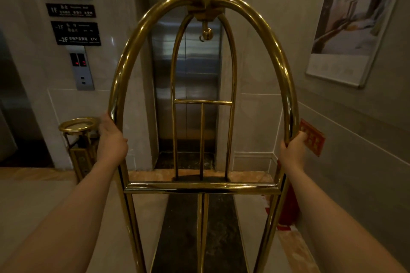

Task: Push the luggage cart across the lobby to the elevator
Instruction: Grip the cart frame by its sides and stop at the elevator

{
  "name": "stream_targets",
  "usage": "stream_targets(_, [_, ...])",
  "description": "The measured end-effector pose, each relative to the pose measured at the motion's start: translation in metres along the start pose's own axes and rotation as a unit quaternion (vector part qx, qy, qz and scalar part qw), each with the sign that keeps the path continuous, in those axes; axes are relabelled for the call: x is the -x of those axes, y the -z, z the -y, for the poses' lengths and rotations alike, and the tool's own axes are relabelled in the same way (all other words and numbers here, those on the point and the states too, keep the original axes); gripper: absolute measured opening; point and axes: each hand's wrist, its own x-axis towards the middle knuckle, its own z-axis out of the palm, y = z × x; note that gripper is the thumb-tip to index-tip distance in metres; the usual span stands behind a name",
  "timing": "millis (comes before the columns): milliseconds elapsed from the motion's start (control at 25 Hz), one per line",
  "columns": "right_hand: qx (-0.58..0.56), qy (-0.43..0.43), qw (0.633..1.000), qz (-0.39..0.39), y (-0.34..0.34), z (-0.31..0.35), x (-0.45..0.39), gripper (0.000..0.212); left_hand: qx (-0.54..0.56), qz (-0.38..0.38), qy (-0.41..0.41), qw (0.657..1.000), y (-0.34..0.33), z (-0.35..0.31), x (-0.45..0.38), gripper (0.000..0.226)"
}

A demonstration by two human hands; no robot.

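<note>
The luggage cart (200, 104), a brass frame with arched tubes, stands directly in front of the elevator (186, 86), whose steel doors are closed. The left hand (112, 137) is clenched around the left upright of the near arch; the right hand (294, 147) is clenched around the right upright at about the same height. A hook (205, 34) hangs from the top fitting of the cart. Left of the doors, dark floor signs (73, 12) read 3F, 2F, 1F, -1F and -2F; "KTV" is legible on the lowest, the remaining text is too blurred to read. Below them is the call panel (81, 68) with red indicators. A brass ashtray bin (81, 139) stands beside the left hand. A framed poster (352, 24) hangs on the right wall.
</note>
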Motion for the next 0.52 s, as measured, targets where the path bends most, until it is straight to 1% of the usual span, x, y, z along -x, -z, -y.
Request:
stream_targets(240, [-0.002, 0.007, 1.0, -0.008, -0.003, -0.001, -0.001, 0.031, -0.024, -0.026, -0.014, 0.999, -0.007, -0.001, -0.002, 0.072])
stream_targets(400, [0.003, 0.01, 1.0, -0.011, -0.005, -0.003, -0.003, 0.031, -0.019, -0.039, -0.001, 0.999, -0.01, -0.003, -0.003, 0.066])
stream_targets(520, [0.003, 0.014, 1.0, -0.012, -0.007, -0.004, -0.005, 0.028, -0.019, -0.036, -0.007, 0.999, -0.011, -0.002, -0.003, 0.069])
